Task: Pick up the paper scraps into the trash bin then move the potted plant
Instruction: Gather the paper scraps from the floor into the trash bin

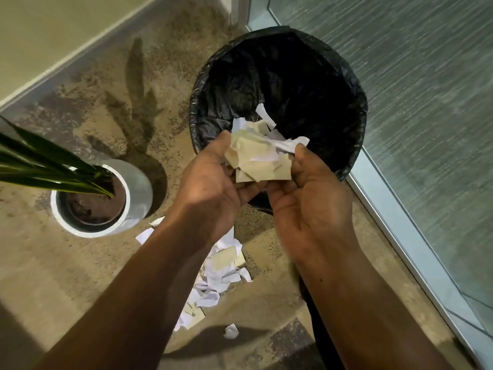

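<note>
The bundle of paper scraps (260, 158) sits cupped between my palms over the near rim of the trash bin (278, 102). My left hand (210, 188) and right hand (306, 198) curl their fingers around it. More loose scraps (218, 273) litter the floor (66, 276) below my forearms. The potted plant (104, 198) stands left, seemingly apart from the bin.

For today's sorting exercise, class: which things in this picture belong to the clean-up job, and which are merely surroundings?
Belong to the job:
left hand
right hand
held paper scraps
floor scraps
trash bin
potted plant

Merely surroundings:
glass panel
wall base
</note>
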Motion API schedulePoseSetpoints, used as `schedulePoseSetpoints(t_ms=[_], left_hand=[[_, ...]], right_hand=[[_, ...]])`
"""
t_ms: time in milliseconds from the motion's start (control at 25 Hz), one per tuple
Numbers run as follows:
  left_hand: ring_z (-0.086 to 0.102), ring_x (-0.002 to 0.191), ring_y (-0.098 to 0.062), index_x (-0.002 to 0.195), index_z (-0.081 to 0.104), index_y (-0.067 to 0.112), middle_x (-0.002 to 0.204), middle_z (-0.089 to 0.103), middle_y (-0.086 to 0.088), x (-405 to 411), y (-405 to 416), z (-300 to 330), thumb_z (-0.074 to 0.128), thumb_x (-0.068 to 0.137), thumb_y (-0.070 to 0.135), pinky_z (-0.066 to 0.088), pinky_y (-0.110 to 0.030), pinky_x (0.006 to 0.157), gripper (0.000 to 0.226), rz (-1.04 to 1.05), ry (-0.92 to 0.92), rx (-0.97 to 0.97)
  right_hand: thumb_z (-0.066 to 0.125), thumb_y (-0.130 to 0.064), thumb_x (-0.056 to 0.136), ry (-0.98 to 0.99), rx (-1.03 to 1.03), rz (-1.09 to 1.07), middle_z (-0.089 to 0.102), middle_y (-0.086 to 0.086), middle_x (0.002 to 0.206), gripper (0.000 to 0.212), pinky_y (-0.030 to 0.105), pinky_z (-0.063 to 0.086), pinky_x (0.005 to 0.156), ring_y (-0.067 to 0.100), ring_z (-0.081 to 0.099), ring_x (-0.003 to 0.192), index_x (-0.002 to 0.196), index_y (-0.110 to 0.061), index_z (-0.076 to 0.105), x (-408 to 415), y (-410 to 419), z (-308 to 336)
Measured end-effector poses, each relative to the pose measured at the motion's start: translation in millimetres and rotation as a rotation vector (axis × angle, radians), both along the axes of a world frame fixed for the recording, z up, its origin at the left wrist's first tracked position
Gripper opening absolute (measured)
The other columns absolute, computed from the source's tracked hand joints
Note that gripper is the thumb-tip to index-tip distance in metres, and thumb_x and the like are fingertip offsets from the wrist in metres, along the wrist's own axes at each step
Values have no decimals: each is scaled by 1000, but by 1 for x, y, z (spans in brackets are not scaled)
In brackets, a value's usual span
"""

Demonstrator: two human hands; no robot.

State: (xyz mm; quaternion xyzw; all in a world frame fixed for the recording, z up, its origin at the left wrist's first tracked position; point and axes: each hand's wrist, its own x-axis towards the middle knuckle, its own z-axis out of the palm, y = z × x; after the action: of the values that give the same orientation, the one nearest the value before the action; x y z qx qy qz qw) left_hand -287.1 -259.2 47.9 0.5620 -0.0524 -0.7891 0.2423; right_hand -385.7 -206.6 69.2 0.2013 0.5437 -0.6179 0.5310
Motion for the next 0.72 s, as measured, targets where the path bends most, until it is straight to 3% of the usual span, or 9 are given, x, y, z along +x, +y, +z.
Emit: schedulePoseSetpoints(t_ms=[120, 280, 440, 600, 720], left_hand=[[72, 106, -31, 132, 57, 7, 117, 73, -17, -2, 0, -2, 46, 102, 46, 61, -37, 84, 50, 14, 36, 14], [73, 104, -34, 114, 55, 1, 116, 71, -26, -2, 0, 0, 50, 100, 44, 58, -39, 93, 46, 44, 44, 44], [73, 103, -36, 138, 40, -4, 120, 67, -29, 1, -3, -1, 52, 100, 42, 59, -39, 90, 60, 72, 75, 52], [73, 105, -30, 133, 50, -8, 116, 71, -25, 12, 1, -5, 49, 102, 28, 60, -36, 89, 48, 58, 66, 27], [73, 105, -25, 122, 60, -4, 113, 74, -20, 41, 11, -12, 42, 99, 13, 60, -29, 86, 33, 98, 77, -4]], right_hand=[[54, -10, 99, -22, 17, -10, 76, 11, 103, 21, 33, 60, 86, 23, 74, 95, 112, -1, 68, -3, -2, -1], [52, -7, 99, -44, 86, -40, 75, 15, 109, 19, 34, 58, 94, 25, 72, 106, 107, 1, 68, -5, -6, 3], [50, -4, 100, -46, 118, -58, 69, 19, 117, 14, 38, 55, 99, 30, 67, 114, 98, -1, 63, -2, -8, 4], [49, -2, 101, -52, 85, -24, 71, 16, 119, 26, 34, 57, 96, 24, 72, 108, 124, 2, 60, 6, -5, -4], [48, 1, 100, -64, 27, 69, 72, 15, 113, 27, 35, 56, 98, 22, 71, 104, 123, 3, 61, 25, 0, -7]])
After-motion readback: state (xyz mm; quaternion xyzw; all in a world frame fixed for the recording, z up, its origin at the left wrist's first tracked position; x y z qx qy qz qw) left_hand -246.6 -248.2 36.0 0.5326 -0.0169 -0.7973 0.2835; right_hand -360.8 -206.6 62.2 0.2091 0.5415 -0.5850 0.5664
